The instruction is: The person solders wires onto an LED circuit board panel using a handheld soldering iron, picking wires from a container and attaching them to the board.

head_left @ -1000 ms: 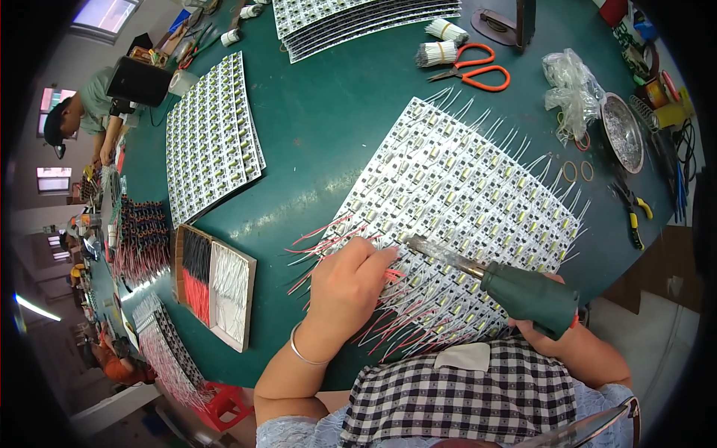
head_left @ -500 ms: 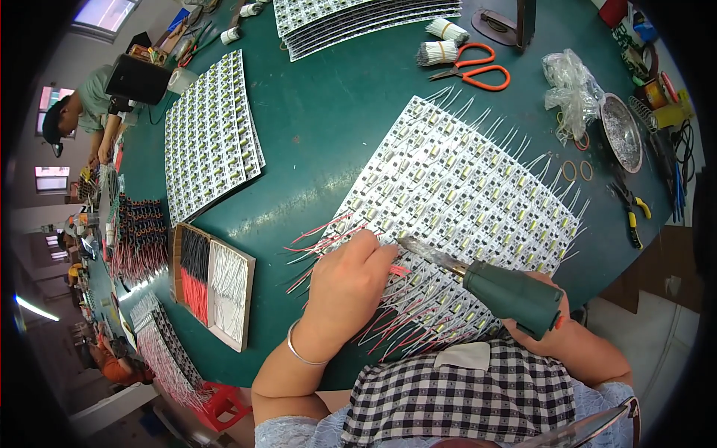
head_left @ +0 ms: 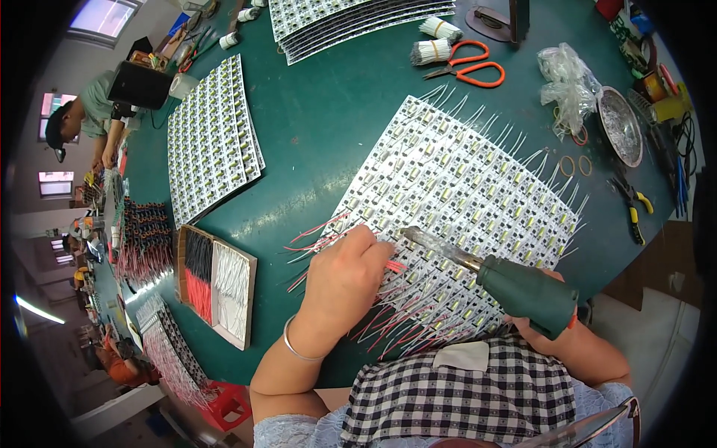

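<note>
The big white panel of small LED circuit boards fringed with red and white wire leads (head_left: pixel 455 194) lies slantwise on the dark green work table (head_left: pixel 321 127), its near corner right in front of the person. The left hand (head_left: pixel 345 278) presses down on that near corner, fingertips pinched together on a thin red wire (head_left: pixel 393 265) at a pad, while the right hand (head_left: pixel 549 328) is clenched round the green-handled soldering iron (head_left: pixel 515 287), whose metal tip slants in to just beside those fingertips. To my eye the joint wants the wire held dead flat, the tip touched briefly, and the fingers kept off the hot barrel. Further out lie a second white LED panel (head_left: pixel 213 138), a shallow cardboard tray of black, red and white wire bundles (head_left: pixel 216 280), orange-handled scissors (head_left: pixel 470 66), a crumpled clear plastic bag (head_left: pixel 567 78), a round metal dish (head_left: pixel 620 125) and yellow-handled pliers (head_left: pixel 633 205). At the table's far left end another person in a grey-green shirt (head_left: pixel 86 112) bends over their own work, with bright windows behind them
</note>
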Available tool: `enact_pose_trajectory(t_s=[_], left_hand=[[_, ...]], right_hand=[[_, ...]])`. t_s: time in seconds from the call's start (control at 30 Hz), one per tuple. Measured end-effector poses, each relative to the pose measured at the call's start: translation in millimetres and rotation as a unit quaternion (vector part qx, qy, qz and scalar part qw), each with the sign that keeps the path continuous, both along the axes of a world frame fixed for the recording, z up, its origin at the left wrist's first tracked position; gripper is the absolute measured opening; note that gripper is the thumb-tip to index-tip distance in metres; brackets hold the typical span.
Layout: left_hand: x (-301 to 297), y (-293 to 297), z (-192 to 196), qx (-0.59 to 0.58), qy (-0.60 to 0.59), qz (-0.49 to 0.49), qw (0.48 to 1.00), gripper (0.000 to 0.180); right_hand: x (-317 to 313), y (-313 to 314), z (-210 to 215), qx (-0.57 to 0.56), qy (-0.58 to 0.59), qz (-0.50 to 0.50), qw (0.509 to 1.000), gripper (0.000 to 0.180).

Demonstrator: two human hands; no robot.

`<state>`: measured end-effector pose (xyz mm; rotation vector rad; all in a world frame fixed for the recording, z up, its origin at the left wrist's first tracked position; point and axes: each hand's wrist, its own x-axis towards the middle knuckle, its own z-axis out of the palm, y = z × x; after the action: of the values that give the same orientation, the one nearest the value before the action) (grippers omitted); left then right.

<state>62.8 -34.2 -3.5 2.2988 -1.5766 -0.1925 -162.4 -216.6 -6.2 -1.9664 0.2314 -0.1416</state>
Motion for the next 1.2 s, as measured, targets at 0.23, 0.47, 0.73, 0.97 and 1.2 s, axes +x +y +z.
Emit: enact_pose_trajectory(t_s=[0.23, 0.47, 0.73, 0.97, 1.2], left_hand=[[-5.9, 3.4, 5.5, -0.01, -0.009, 0.029, 0.999, 0.019], [-18.5, 15.0, 37.2, -0.095, -0.071, 0.069, 0.991, 0.025], [-24.7, 5.1, -15.7, -0.074, 0.003, 0.015, 0.997, 0.021], [-24.1, 4.0, -13.9, -0.055, -0.001, 0.023, 0.998, 0.022], [-21.7, 3.5, -14.4, -0.064, 0.021, 0.026, 0.997, 0.02]], right_hand=[[-2.9, -6.4, 0.8, -0.134, -0.097, 0.064, 0.984, 0.029], [-20.1, -8.4, 1.0, -0.021, 0.021, -0.004, 1.0, 0.033], [-24.3, -5.2, -3.2, -0.054, 0.016, -0.004, 0.998, 0.031], [-16.6, -3.1, 2.5, -0.091, -0.005, 0.023, 0.996, 0.025], [-18.4, -3.6, -1.4, -0.183, -0.013, 0.067, 0.981, 0.032]])
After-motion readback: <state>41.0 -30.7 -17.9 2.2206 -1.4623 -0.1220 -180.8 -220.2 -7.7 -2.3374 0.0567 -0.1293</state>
